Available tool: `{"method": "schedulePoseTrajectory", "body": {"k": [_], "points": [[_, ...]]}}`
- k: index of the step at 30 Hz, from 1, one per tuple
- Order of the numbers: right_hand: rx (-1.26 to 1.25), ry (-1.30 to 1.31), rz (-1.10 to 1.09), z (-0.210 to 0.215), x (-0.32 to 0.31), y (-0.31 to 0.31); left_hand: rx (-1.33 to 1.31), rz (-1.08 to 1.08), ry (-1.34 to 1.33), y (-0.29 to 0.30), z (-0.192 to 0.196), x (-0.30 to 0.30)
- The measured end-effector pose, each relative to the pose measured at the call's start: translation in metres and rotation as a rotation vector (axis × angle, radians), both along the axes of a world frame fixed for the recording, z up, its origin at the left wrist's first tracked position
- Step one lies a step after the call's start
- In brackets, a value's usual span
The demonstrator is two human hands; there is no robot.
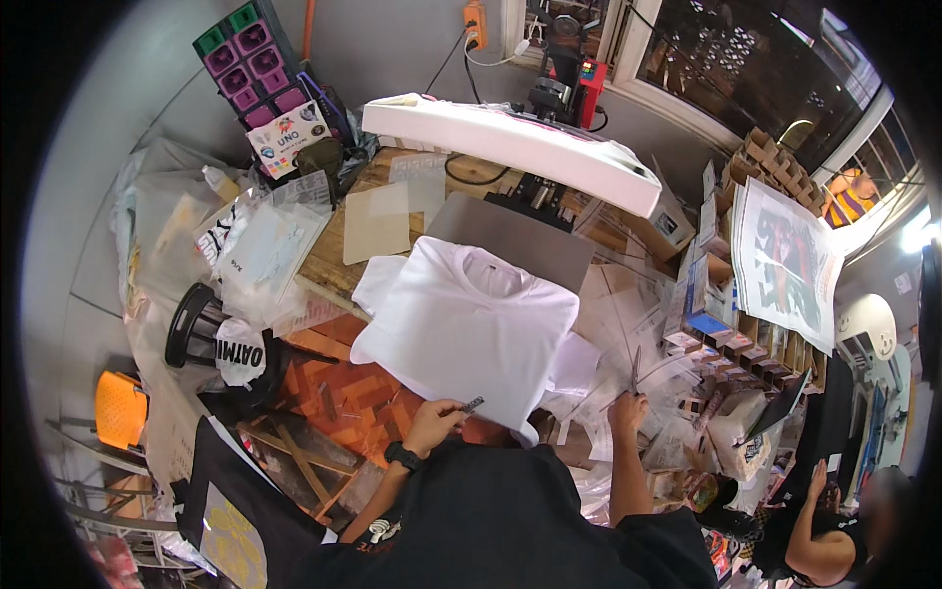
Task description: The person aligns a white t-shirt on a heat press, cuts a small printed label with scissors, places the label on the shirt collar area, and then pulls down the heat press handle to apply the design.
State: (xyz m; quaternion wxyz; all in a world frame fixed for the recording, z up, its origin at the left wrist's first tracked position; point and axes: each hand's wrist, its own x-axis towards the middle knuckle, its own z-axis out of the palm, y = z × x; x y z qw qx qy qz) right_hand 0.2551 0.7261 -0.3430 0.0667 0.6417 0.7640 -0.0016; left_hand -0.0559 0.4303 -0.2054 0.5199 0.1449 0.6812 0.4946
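A white T-shirt (461,324) lies spread over the grey flat plate (549,240) of a heat press, its neckline facing away from me and its lower part hanging toward me. Near the shirt's lower edge, my left hand (433,426) pinches a small dark patterned strip (473,403). To the right of the shirt, my right hand (628,414) is closed around the handles of a pair of scissors (636,367), the blades pointing away from me over clear plastic sheets (613,314). Above the plate hangs the press's white-covered upper part (510,147).
A wooden table (339,250) carries a beige sheet (377,224). At left are a black stool (191,324) and plastic bags. Cardboard compartments (751,339) and a stack of printed sheets (785,260) stand at right. Another person (829,535) is at the lower right.
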Motion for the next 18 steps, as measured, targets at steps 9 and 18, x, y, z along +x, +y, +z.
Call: {"method": "schedulePoseTrajectory", "body": {"k": [9, 18], "points": [[-0.389, 1.162, 0.137, 0.126, -0.173, -0.086, 0.152, -0.43, 0.204, 0.073, 0.013, -0.105], [-0.768, 1.35, -0.223, 0.146, -0.266, -0.133, 0.202, -0.597, 0.111, 0.11, 0.006, -0.181]]}}
